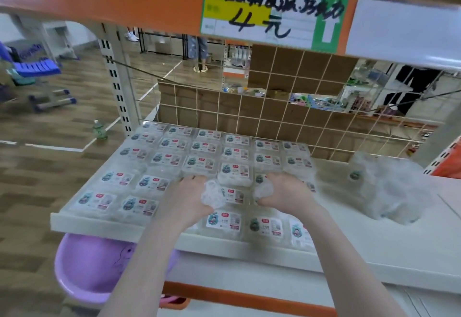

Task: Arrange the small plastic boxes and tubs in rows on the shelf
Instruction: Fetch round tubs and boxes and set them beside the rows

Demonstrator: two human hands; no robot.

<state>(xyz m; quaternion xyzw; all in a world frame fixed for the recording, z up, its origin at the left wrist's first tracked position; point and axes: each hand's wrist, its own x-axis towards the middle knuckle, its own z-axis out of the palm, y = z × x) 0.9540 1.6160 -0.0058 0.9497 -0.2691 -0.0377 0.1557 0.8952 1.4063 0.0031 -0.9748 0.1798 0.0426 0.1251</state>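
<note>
Shelf, pale grey, open-fronted: carrying clear plastic boxes that are lying flat in rows across its left and middle part, labels facing up, edges touching or nearly so.

Left hand: reaching over the front rows, fingers curling closed around crumpled clear plastic; whether this is wrapping or a tub cannot be told.

Right hand: sitting just beside the left, fingers likewise closing on a crumpled clear piece. One box is showing between the two hands.

Clear plastic bag: slumping on the shelf's right part, well apart from the rows.

Wire grid: standing along the shelf's back.

Price sign: hanging on the orange rail above.

Purple basin: sitting below the shelf's front left corner.
</note>
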